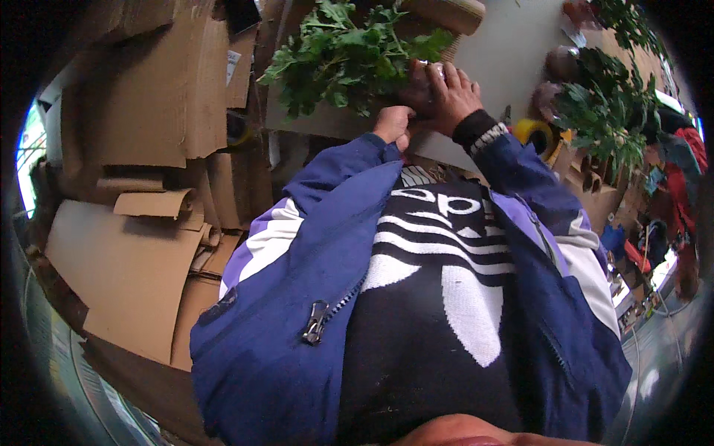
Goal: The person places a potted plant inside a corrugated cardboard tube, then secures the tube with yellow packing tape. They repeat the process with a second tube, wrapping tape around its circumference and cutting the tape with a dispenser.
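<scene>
A bunch of leafy green stems lies on the grey table, and both my hands are at its cut end. My right hand lies flat over the stalks with the fingers spread a little and bent down onto them, pressing rather than wrapping. My left hand is balled into a tight fist just below and to the left of the right fingers, at the table's near edge; whether it grips any stem I cannot tell, since the fist hides its inside. The leaves fan out up and to the left from my fingers.

Just beyond my fingertips, behind the leaves, sits a tan roll lying on its side. To the right of my right wrist lies a yellow tape roll, and further right a second heap of green leaves. Well to the left of my fist, flattened cardboard sheets stand stacked. Below my hands my blue and white jacket fills the view.
</scene>
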Available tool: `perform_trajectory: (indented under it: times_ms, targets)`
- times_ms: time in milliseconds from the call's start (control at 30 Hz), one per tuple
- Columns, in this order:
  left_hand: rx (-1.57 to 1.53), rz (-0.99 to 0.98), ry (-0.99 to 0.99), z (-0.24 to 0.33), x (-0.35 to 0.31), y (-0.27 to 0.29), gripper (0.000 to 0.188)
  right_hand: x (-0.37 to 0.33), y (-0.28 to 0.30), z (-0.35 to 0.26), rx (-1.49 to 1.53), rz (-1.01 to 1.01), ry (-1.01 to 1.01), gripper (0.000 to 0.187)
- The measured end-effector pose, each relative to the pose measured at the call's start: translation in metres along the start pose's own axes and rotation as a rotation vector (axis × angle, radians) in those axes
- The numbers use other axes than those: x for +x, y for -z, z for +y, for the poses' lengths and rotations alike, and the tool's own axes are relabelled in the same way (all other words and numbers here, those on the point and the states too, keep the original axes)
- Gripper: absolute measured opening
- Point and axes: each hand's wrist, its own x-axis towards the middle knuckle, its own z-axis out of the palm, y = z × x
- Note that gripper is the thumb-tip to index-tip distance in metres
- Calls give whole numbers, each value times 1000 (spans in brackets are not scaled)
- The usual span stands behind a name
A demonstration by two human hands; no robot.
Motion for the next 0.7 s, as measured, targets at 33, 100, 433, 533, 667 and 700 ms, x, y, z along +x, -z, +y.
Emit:
perform_trajectory:
  times_ms: [33, 100, 433, 533, 667, 700]
  targets:
    - [-176, -83, 17, 4, -8, -8, 24, -4, -2, -5, -16, -14, -14, 104]
    - [-125, -83, 14, 12, -25, -18, 27, -9, -6, -10, -98, 71, 19, 99]
    - [239, 347, -251, 35, -74, 34, 26, 7, -8, 2, -41, 44, -19, 98]
    - [-283, 196, -226, 39, -73, 48, 26, 9, -6, 4, -48, 78, 16, 101]
    - [-417, 289, -256, 51, -63, 58, 19, 13, -2, 7, -64, 73, 38, 102]
    - [-402, 291, -263, 55, -62, 61, 16, 13, -1, 7, -45, 74, 43, 101]
